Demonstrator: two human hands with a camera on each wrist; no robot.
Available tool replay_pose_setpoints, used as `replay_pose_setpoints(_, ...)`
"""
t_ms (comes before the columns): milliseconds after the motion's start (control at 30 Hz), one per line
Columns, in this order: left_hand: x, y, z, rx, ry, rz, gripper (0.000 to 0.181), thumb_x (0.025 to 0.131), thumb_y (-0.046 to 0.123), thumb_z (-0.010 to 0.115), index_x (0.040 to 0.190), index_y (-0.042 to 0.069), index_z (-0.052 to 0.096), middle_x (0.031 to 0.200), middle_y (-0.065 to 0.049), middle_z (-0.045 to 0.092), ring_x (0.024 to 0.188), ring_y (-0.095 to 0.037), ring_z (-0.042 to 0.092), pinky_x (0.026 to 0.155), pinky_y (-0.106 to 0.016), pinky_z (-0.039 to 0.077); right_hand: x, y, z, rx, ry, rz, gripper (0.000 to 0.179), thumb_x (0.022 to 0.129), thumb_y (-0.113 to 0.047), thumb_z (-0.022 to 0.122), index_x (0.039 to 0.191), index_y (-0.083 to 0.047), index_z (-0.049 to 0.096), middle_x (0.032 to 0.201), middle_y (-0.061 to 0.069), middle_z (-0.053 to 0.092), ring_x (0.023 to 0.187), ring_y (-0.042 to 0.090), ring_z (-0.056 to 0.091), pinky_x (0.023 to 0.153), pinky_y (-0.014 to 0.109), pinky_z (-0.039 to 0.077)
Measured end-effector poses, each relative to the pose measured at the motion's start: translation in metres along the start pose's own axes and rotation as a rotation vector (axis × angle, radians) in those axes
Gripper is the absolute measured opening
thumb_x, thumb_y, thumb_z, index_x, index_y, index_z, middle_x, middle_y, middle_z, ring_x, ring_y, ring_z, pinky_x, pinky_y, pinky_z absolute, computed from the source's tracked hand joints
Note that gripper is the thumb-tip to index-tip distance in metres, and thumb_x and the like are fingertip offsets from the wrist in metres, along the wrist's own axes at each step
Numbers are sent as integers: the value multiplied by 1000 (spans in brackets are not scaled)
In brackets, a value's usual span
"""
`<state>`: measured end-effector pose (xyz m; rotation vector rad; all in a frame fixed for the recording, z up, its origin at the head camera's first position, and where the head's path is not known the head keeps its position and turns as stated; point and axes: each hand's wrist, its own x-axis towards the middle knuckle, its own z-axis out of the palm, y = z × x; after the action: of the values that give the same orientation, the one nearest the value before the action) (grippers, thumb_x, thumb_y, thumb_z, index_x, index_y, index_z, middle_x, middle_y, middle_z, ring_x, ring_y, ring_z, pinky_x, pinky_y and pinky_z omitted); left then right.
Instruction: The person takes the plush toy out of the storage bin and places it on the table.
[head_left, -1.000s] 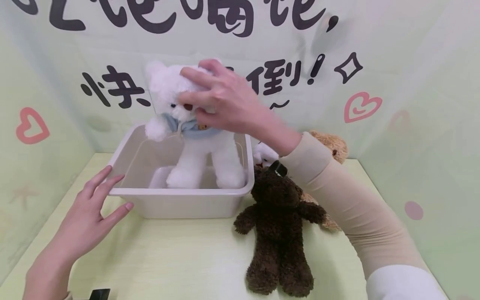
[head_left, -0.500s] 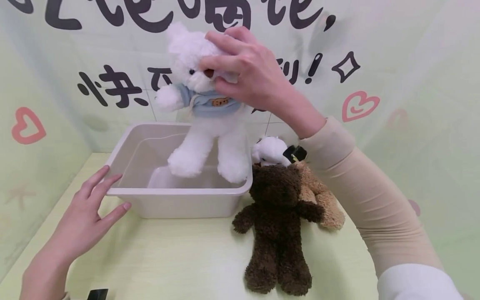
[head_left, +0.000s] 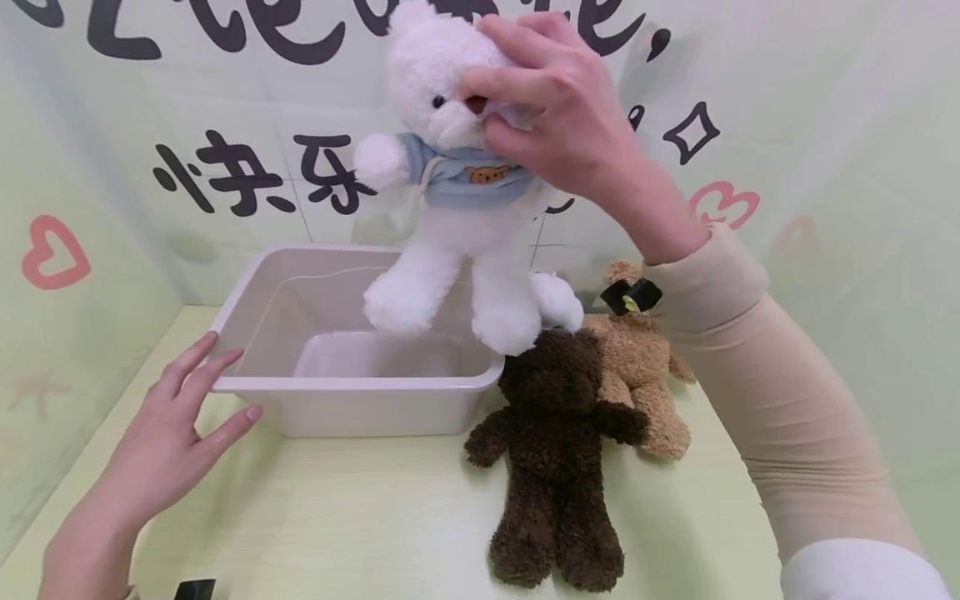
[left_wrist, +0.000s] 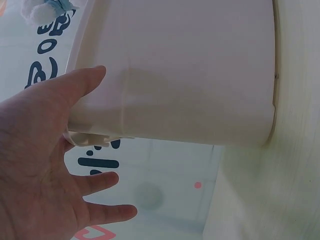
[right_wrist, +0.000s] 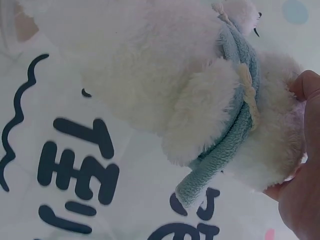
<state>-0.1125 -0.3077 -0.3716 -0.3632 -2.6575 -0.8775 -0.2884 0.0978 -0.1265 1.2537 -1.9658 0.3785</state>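
Observation:
My right hand (head_left: 562, 100) grips a white teddy bear (head_left: 465, 225) by its head. The bear wears a blue hoodie with a small bear patch and hangs upright, its feet above the right end of a light grey plastic bin (head_left: 375, 408). In the right wrist view, the fingers and thumb press into the bear's white fur (right_wrist: 275, 150), beside the blue hood. My left hand (head_left: 165, 425) rests on the bin's near left corner with its fingers extended. The left wrist view has that hand (left_wrist: 45, 135) with its thumb lying along the bin's outer wall (left_wrist: 190, 75).
Right of the bin, a dark brown teddy bear (head_left: 555, 467) lies on its back on the pale table (head_left: 360, 517). Behind it lie a light brown bear (head_left: 637, 367) and a white plush toy (head_left: 557, 302), partly hidden. A printed cloth backdrop (head_left: 825, 125) encloses the table.
The right hand has lifted the white teddy bear up and to the right, out of the bin. The left hand stays at the bin's corner.

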Motion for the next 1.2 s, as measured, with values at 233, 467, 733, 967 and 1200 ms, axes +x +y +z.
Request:
replay_pose_setpoints(233,0,-1,-1,0,-1,8,72,91,13,77,154,9,44,168,-13,23,130,-64,33,94,-79,28,-14,17,-19,4,61,-58,25,85,1,62,102,-8,78,128,17,67,114,42,55,98,46,45)
replay_pose_setpoints(467,0,0,0,-1,-1,9,70,91,11,77,153,7,44,167,-15,23,131,-65,33,95,-79,28,-38,25,-42,54,117,26,22,80,4,62,94,-4,78,118,18,70,107,42,56,98,39,43)
replay_pose_setpoints(733,3,1,4,3,-2,15,70,90,10,77,152,6,45,166,-19,24,129,-65,34,92,-79,30,-76,37,-70,19,148,101,17,80,1,62,89,1,77,116,21,70,102,44,57,93,37,44)
replay_pose_setpoints(967,1,-2,1,-1,0,-5,70,90,11,78,152,6,45,166,-18,24,129,-65,33,95,-78,28,-111,41,-82,14,154,175,15,81,-2,65,89,2,77,118,22,71,101,40,57,91,24,41)
replay_pose_setpoints(1200,-2,-6,0,-7,3,-4,71,90,10,78,153,7,45,167,-16,23,130,-65,33,96,-79,28,-139,40,-94,33,190,282,19,81,-9,64,87,5,76,116,24,71,103,19,58,92,15,39)
